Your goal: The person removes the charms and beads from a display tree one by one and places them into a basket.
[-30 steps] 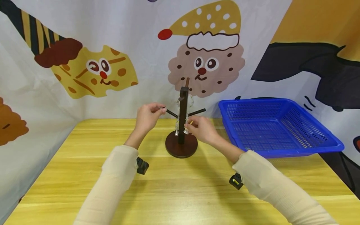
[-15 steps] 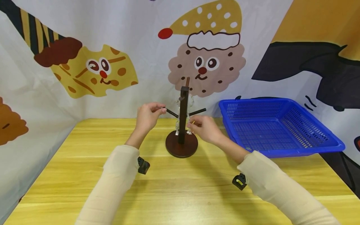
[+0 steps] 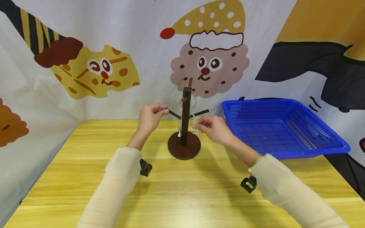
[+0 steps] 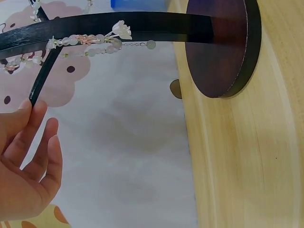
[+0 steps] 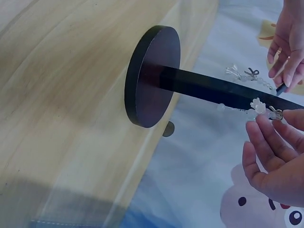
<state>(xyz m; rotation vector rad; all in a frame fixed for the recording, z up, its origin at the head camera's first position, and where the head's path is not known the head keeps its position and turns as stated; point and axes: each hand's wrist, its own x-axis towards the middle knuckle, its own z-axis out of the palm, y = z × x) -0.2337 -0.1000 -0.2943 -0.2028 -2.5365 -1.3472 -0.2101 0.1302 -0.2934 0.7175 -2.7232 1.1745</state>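
At the middle of the yellow wooden tabletop [image 3: 85, 177], the left hand [image 3: 149, 118] is raised with wrist bent, fingertips pinching the end of the left peg [image 3: 173, 114] of a dark wooden jewelry stand [image 3: 184, 126]. The right hand [image 3: 214, 128], just right of the post, pinches the clear bead bracelet [image 3: 194, 126] hanging beside it. Since a second ago the right hand has shifted right and slightly up, drawing the bracelet outward; the left has stayed. A blue plastic basket [image 3: 285, 148] sits right.
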